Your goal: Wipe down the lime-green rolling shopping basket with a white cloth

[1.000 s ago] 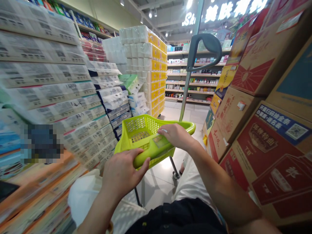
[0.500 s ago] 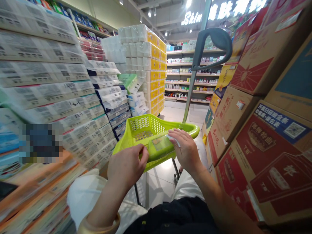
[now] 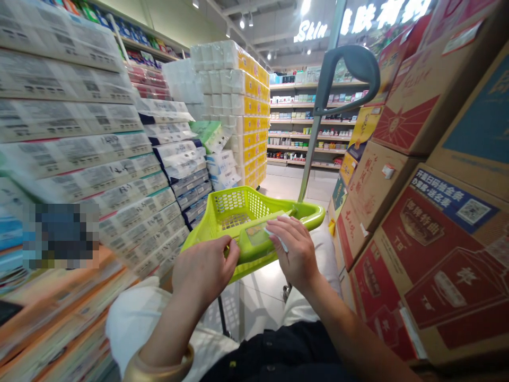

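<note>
Gripping the near rim of the lime-green shopping basket (image 3: 238,212), the left hand (image 3: 204,268) curls its fingers over the edge, fingertips hidden behind the plastic. Just right of it, the right hand (image 3: 294,249) presses a small white wipe (image 3: 278,240) against the same rim, mostly covered by its fingers. Far behind rises the grey trolley handle (image 3: 350,69). Blurred tissue packs (image 3: 99,154) fill the left; cardboard cartons (image 3: 417,159), cut off, the right.
</note>
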The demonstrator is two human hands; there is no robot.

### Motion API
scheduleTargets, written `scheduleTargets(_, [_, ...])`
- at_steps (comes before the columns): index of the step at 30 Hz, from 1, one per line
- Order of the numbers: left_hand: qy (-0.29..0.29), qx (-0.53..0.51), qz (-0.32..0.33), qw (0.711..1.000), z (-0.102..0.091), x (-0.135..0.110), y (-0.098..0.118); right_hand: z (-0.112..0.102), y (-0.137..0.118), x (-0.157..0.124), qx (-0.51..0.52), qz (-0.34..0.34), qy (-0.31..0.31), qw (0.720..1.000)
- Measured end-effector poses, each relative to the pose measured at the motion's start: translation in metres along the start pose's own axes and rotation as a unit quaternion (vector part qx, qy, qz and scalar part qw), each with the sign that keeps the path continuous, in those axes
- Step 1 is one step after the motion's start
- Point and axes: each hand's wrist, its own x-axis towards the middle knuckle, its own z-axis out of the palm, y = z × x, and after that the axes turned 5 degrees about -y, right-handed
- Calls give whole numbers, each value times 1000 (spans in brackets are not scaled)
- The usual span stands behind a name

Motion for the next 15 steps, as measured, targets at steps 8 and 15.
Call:
scheduleTargets(8, [0, 7, 15, 1000, 0, -1, 1, 9, -25, -1, 34, -40, -44, 998])
scheduleTargets(15, [2, 3, 18, 1000, 2, -2, -1, 0, 3, 4, -11, 34, 23, 999])
